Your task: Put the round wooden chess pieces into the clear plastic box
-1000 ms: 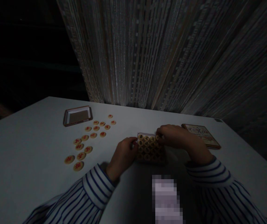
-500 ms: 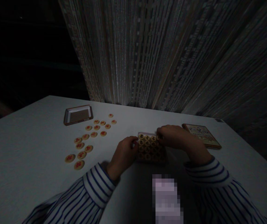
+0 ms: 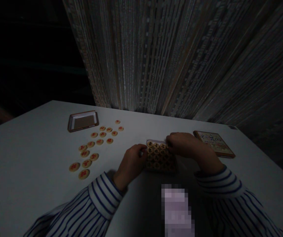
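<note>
A small box [image 3: 160, 169] stands on the white table, filled with rows of round wooden pieces [image 3: 156, 151] bearing dark characters. My left hand [image 3: 132, 163] is curled at the box's left side, thumb and fingers closed on its edge. At the upper right corner of the box is my right hand [image 3: 183, 144], its fingers bent down over the corner pieces; what its fingertips hold is hidden. Several round pieces with red characters [image 3: 86, 163] lie scattered to the left of my left hand.
An open, shallow tray or lid [image 3: 83, 121] lies at the back left of the table [image 3: 42, 141]. A flat illustrated box [image 3: 214, 143] rests on the right. Behind the table hangs a string curtain [image 3: 141, 56]. A pixelated patch covers the lower middle.
The fingers of my right hand have shifted slightly at the corner of the box. My left hand keeps its place.
</note>
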Tool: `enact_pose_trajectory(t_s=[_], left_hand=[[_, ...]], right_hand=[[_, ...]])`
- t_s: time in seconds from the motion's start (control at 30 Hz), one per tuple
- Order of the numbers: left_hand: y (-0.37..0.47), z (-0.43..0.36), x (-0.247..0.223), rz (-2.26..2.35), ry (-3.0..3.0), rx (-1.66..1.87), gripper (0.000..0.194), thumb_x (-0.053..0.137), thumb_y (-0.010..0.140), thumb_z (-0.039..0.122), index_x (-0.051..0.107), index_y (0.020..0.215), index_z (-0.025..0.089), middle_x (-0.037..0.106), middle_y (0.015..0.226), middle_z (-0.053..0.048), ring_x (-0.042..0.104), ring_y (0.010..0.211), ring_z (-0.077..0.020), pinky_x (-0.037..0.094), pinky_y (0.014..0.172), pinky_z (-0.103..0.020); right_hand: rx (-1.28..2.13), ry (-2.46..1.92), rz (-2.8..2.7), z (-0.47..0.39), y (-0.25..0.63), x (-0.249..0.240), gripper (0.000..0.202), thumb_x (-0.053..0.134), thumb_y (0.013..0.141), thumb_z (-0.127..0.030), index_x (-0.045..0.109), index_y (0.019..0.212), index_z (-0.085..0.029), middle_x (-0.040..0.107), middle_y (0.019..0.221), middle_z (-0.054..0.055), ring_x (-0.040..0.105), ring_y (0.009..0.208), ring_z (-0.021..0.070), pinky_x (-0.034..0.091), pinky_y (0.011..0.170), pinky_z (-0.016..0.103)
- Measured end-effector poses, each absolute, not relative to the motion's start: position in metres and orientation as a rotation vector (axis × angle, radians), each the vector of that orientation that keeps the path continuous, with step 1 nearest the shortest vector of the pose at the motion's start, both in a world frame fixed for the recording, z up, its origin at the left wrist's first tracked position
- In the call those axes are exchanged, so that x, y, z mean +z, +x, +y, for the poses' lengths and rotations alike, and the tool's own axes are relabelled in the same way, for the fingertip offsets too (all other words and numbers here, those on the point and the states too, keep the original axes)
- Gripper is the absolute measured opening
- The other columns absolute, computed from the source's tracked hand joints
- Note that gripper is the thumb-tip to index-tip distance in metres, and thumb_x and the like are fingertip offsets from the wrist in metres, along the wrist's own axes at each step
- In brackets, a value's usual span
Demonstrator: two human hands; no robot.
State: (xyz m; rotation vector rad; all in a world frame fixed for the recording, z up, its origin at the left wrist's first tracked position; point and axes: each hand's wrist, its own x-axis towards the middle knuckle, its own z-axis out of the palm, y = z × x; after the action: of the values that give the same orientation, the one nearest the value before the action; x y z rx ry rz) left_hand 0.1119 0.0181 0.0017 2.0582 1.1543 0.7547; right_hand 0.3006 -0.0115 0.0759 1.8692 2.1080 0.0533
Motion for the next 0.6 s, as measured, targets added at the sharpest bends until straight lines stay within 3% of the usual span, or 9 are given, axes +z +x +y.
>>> enact_pose_trajectory(t_s=[0.6], left_hand=[[0.1115,0.0182,-0.0002,1.155,2.06,0.758,0.024,0.047,0.079,0.022,0.065,0.093,0.017,0.069,0.086,-0.007,0.063,0.073,-0.0172,0.047,0.064,-0.027]], right_hand=[[0.077,1.842,2.087,-0.0103,0.2984,0.0729,0.024,0.044,0.08,-0.02,0.064,0.091,-0.012,0.065,0.09,0.015,0.062,0.083,0.0242,0.043,0.061,0.03]])
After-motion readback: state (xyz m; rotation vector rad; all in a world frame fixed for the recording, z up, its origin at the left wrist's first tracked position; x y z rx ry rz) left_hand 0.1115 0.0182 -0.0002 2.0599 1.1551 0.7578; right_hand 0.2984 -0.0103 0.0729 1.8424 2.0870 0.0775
